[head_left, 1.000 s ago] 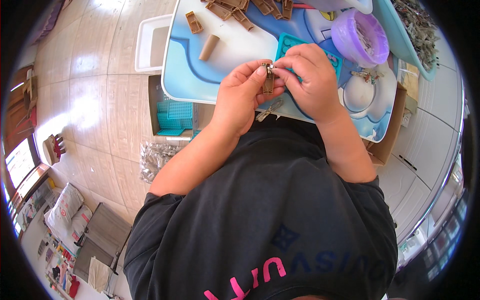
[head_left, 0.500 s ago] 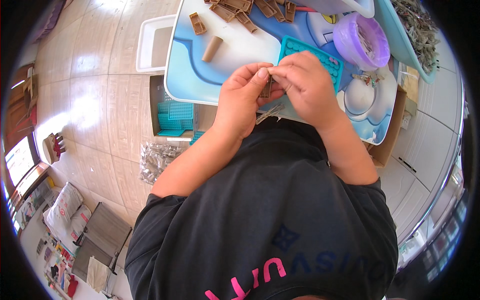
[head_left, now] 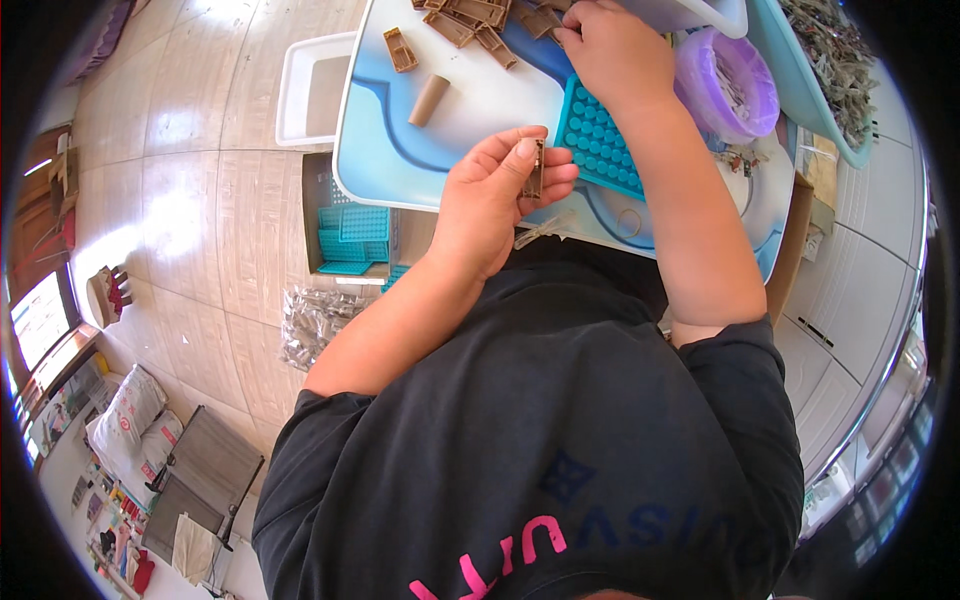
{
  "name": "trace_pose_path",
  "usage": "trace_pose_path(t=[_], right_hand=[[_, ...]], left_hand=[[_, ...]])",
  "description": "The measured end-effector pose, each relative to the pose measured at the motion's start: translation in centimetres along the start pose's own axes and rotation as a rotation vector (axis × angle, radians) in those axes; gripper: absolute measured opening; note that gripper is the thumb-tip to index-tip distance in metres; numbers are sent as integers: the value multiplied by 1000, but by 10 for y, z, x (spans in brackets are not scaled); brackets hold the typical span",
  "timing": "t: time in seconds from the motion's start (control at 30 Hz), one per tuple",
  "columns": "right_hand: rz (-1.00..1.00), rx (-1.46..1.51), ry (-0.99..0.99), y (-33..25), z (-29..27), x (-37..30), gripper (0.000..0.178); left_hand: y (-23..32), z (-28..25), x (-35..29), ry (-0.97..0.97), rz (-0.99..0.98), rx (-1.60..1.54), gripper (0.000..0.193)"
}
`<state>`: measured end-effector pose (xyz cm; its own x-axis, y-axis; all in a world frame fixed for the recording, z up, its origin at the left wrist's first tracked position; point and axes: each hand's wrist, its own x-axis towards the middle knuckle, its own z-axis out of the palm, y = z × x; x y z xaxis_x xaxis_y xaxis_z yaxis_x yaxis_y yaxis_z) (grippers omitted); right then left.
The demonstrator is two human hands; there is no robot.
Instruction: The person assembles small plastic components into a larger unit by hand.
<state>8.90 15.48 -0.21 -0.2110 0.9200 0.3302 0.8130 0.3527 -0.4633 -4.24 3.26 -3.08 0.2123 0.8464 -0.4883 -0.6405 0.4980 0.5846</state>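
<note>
Where the blue-and-white table (head_left: pixel 395 150) meets the view's upper edge, the grip of the right hand (head_left: pixel 617 55) is lost

Clock positions run from the picture's middle. At two o'clock, a light-blue tub (head_left: pixel 792 78) of greyish material is cut off above. Near it, a purple bowl (head_left: pixel 695 98) has contents too small to name. At one, the right forearm (head_left: pixel 690 210) hides part of a teal tray (head_left: pixel 595 140); beyond, the right fingers reach loose brown casings (head_left: pixel 450 28), perhaps touching one, though I cannot tell whether they grasp it. At twelve, the left hand (head_left: pixel 490 190) pinches a single casing (head_left: pixel 534 178), partly covered by the thumb.
</note>
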Motion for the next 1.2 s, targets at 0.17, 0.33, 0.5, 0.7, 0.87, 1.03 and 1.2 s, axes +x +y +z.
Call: trace_pose_path(t=[0.17, 0.33, 0.5, 0.7, 0.87, 1.03, 1.2], right_hand=[[263, -240, -92, -10, -14, -6, 12], [-25, -188, 11, -3, -23, -49, 10], [-208, 140, -78, -19, -44, -92, 14], [-122, 560, -206, -5, -58, -105, 36], [-14, 721, -332, 4, -64, -118, 47], [128, 819, -102, 3, -63, -129, 64], [-127, 327, -48, -16, -72, -130, 76]], left_hand=[[4, 0, -2, -12, 23, -1, 26], [16, 14, -7, -14, 109, 21, 26], [14, 10, -7, -83, 102, 42, 26], [7, 11, -15, -189, -73, -11, 27], [4, 17, -19, -229, -164, -27, 27], [7, 27, -23, -179, -175, 33, 26], [1, 26, -20, -76, -151, 92, 28]])
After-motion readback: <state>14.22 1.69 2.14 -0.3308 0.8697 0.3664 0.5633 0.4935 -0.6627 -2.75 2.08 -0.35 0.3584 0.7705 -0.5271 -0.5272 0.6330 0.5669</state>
